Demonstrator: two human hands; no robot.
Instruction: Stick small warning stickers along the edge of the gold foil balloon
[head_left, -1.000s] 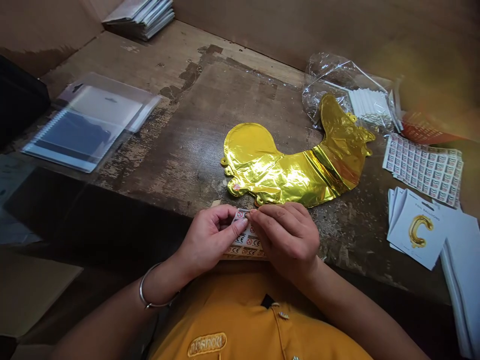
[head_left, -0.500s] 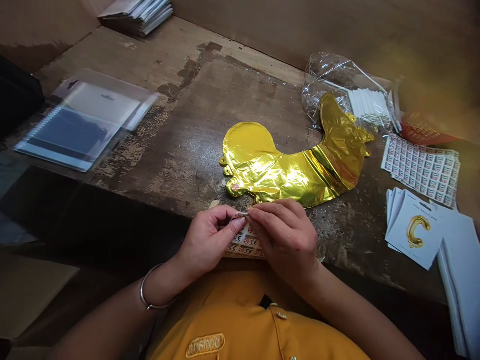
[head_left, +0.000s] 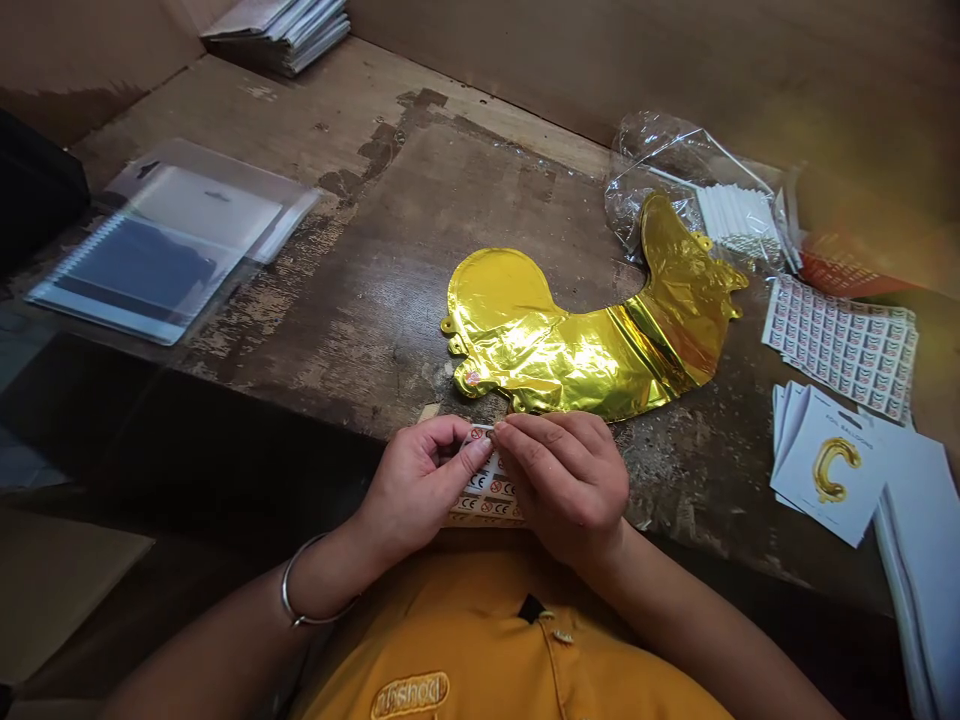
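Observation:
A sheet of small CE stickers (head_left: 487, 487) is between my hands at the table's front edge. My left hand (head_left: 424, 475) pinches its upper left part between thumb and forefinger. My right hand (head_left: 566, 475) has its fingertips closed on the same upper edge, next to my left thumb; the fingers cover much of the sheet's right side. Just beyond my hands lies a flat gold foil balloon (head_left: 577, 350), curved, with small tabs along its ends and a tiny reddish mark near its lower left corner.
Clear plastic sleeves (head_left: 180, 240) lie at the left. Back right is a clear bag of white sticks (head_left: 739, 213) beside a red basket (head_left: 847, 268). More sticker sheets (head_left: 840, 340) and balloon cards (head_left: 832, 460) with a gold C lie right. Papers (head_left: 277, 35) are stacked far left.
The sheet's top edge was bent up half a second ago and lies flatter now. My hands remain in nearly the same place, fingertips still at that edge. The balloon stays put.

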